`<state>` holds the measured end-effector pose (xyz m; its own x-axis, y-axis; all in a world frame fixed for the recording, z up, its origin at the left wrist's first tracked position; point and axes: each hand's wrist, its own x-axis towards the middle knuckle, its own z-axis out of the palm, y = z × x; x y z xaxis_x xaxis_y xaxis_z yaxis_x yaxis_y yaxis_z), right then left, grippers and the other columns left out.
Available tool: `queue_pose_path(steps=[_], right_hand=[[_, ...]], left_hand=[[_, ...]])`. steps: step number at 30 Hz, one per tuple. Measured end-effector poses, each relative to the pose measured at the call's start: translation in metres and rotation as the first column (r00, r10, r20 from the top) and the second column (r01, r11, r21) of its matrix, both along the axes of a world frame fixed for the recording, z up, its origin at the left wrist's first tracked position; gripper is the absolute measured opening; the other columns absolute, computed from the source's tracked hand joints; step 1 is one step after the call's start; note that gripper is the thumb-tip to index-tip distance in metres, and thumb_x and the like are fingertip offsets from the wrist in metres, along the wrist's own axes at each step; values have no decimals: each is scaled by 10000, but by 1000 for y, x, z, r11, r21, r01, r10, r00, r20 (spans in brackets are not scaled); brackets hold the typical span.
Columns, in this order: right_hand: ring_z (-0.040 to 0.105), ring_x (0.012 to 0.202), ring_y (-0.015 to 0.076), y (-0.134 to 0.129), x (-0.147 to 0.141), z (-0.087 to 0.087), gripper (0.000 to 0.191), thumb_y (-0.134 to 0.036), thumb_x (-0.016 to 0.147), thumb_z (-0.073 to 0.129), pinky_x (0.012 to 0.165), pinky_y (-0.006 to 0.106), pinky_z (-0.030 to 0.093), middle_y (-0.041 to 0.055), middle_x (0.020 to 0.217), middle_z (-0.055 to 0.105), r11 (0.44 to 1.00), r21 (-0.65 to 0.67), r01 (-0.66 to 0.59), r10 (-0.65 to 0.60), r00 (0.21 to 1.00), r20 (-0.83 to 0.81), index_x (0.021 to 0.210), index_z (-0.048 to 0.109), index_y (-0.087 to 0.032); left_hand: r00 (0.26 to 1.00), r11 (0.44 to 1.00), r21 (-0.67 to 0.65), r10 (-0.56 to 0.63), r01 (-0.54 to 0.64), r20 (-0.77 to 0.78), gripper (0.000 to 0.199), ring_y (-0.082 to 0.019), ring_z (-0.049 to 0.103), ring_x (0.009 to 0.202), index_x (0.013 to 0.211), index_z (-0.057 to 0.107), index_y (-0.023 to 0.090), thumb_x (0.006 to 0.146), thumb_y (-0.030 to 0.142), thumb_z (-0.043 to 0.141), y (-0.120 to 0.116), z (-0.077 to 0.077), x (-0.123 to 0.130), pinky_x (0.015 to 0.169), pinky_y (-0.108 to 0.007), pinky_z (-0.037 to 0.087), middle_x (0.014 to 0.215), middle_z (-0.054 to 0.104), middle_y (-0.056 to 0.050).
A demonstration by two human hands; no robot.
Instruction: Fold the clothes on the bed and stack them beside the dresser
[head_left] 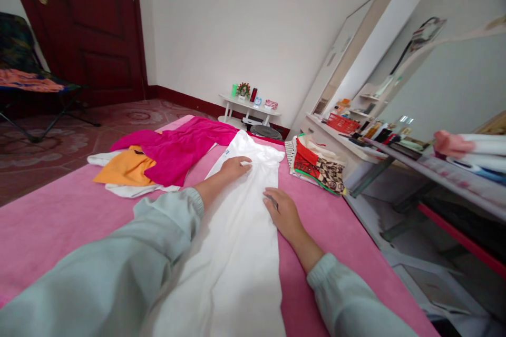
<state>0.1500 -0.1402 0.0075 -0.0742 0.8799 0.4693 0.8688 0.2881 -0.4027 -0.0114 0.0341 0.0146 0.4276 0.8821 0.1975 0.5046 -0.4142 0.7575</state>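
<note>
A long white cloth garment lies lengthwise on the pink bed cover, its gathered end pointing away from me. My left hand rests on the garment's upper left part, fingers together and pointing right; whether they pinch the fabric is too small to tell. At the garment's right edge is my right hand, its fingers curved with a gap between thumb and forefinger. Small dark marks show on the cloth beyond my left hand.
Magenta and orange clothes lie at the left. Folded patterned clothes sit at the right edge. Beyond stand a small white shelf, a dressing table and a folding chair.
</note>
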Motion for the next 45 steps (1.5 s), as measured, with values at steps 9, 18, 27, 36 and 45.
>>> queue_pose_path(steps=[9, 18, 27, 36, 45], right_hand=[[594, 955, 202, -4, -2, 4, 186, -187, 879, 491, 902, 357, 437, 67, 1018, 676, 995, 54, -80, 77, 996, 53, 956, 659, -195], [592, 995, 195, -9, 0, 0, 297, -66, 810, 455, 921, 361, 459, 76, 1024, 671, 993, 52, -102, 102, 995, -5, 972, 672, -190], [541, 1188, 213, -47, 22, -2, 451, -74, 804, 457, 1028, 455, 419, 80, 1264, 598, 976, -25, -218, 215, 973, -80, 1175, 641, -253], [414, 1311, 238, -99, 3, 22, 510, -284, 832, 611, 1090, 464, 333, 72, 1422, 453, 893, -159, -420, 433, 899, 58, 1331, 508, -301], [559, 1176, 187, -115, -24, 47, 413, -182, 902, 438, 1104, 470, 297, -28, 1226, 632, 847, -282, -450, 456, 889, -48, 1223, 587, -394]], left_hand=[[985, 985, -68, -164, 160, -53, 451, -103, 514, 509, 1089, 691, 169, 669, 328, 735, -18, 5, 5, 551, -211, 422, 537, 550, 47], [980, 983, 160, -59, 90, -191, 358, -189, 610, 860, 1017, 711, 188, 693, 96, 587, -48, 4, -21, 853, -285, 459, 915, 655, -61], [840, 834, 242, -390, 496, -378, 508, -174, 523, 1168, 1170, 645, 240, 780, 23, 401, -86, 19, -141, 1042, -292, 354, 1238, 594, -59], [751, 813, 15, -531, 583, -393, 356, -249, 400, 1314, 1117, 663, 421, 808, 256, 599, -143, 38, -212, 1080, -394, 301, 1415, 475, 11], [701, 734, -52, -665, 677, -257, 354, -217, 578, 1126, 962, 741, 342, 896, 507, 434, -169, 60, -185, 1063, -331, 330, 1092, 704, -30]])
